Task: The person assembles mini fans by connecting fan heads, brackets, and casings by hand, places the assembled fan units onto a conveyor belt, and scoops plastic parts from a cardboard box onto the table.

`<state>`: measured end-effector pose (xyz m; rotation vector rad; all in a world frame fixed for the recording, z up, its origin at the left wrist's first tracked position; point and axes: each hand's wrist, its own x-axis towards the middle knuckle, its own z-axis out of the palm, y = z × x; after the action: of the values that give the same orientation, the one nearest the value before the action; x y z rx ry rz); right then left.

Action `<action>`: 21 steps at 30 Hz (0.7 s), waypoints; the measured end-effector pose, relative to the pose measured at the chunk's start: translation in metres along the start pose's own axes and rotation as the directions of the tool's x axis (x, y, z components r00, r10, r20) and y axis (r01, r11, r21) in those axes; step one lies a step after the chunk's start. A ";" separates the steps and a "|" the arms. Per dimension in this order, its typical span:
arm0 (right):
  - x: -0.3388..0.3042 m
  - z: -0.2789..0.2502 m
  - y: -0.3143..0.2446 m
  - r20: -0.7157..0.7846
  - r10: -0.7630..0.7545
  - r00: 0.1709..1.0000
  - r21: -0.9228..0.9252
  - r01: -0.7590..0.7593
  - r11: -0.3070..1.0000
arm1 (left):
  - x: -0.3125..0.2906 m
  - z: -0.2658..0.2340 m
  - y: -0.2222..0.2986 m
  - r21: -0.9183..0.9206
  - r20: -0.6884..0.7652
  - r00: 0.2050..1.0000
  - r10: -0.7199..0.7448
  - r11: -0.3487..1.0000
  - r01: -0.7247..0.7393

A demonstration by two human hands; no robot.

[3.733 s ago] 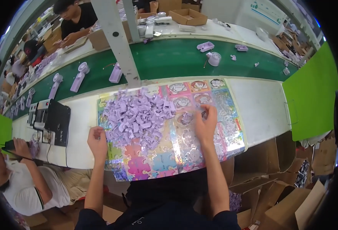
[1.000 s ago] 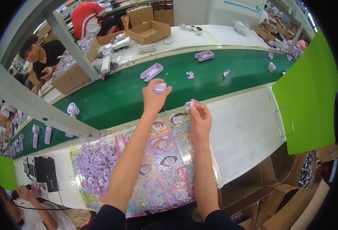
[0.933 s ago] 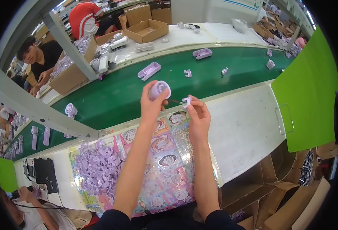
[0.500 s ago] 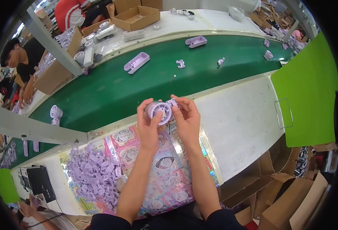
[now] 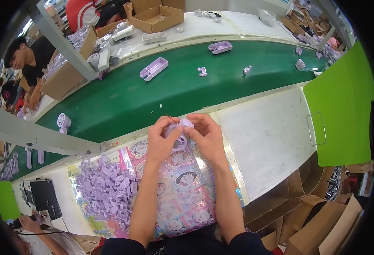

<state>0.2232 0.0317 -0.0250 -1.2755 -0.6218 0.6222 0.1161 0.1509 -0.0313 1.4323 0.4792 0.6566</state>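
Close together over the near edge of the belt, both hands work on lavender plastic parts. My left hand (image 5: pixel 161 139) is closed around a round, ring-shaped lavender housing (image 5: pixel 179 144). A small lavender bracket-like piece (image 5: pixel 186 123) is pinched in my right hand (image 5: pixel 207 135) against the top of the housing. Fingers hide where the two parts meet, so I cannot tell whether they are joined. From the left fingertips a thin dark wire (image 5: pixel 168 116) runs out, and a tiny white connector (image 5: pixel 160 106) shows beyond it. To the left lies a heap of small lavender parts (image 5: pixel 108 189).
On the green conveyor belt (image 5: pixel 123 110) sit a long lavender shell (image 5: pixel 154 69), a second shell (image 5: pixel 220 47) and several small parts. A grey post (image 5: pixel 42 134) crosses at left. A green panel (image 5: pixel 340 110) stands right, above cardboard boxes (image 5: pixel 276 199). A co-worker (image 5: pixel 30 59) sits across the belt.
Both hands have come lower and turned the housing, tilting its open ring toward me. The small piece has moved from the housing's right side onto its top. The wire now points left.
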 end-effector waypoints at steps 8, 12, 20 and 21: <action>0.001 0.000 -0.002 0.045 0.102 0.994 0.102 -0.106 0.989 | -0.003 0.011 -0.012 -0.114 -0.095 0.980 0.172 0.976 -0.183; -0.002 0.002 -0.004 0.057 0.097 0.994 0.194 -0.106 0.975 | -0.006 0.009 -0.001 -0.223 -0.050 0.995 0.090 0.970 -0.099; 0.006 -0.022 -0.007 -0.040 0.274 0.961 0.244 -0.257 0.935 | 0.076 -0.017 0.020 0.319 -0.335 0.905 0.262 0.935 -0.153; 0.004 -0.025 -0.008 0.026 0.234 0.972 0.167 -0.235 0.958 | 0.104 -0.033 0.015 0.478 -0.378 0.849 0.369 0.863 -0.162</action>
<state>0.2446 0.0166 -0.0209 -1.1960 -0.4155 0.8573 0.1693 0.2456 -0.0108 1.7874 0.8424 1.1946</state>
